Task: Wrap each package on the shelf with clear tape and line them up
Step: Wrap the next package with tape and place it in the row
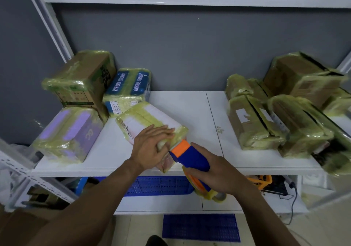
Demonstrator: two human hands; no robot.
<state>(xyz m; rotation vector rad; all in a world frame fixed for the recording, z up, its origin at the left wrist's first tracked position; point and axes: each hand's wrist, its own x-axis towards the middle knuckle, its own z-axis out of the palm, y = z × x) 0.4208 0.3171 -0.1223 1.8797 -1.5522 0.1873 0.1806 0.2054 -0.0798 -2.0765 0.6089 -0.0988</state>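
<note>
White package (150, 118) at shelf (190, 110) edge under left hand (152, 146); dispenser (192, 158) alongside

The white label (121, 106) on the blue package (131, 82) bears an 11 near its lower edge. The package's white Chinese characters are too blurred to read, as is all other print.

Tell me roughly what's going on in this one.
A person is taping a white package at the front middle of the shelf. The left hand presses flat on top of it, while the right hand grips a blue and orange tape dispenser whose orange head meets the package's near end. Taped packages sit on both sides, including a purple package on the left and a brown package on the right.
</note>
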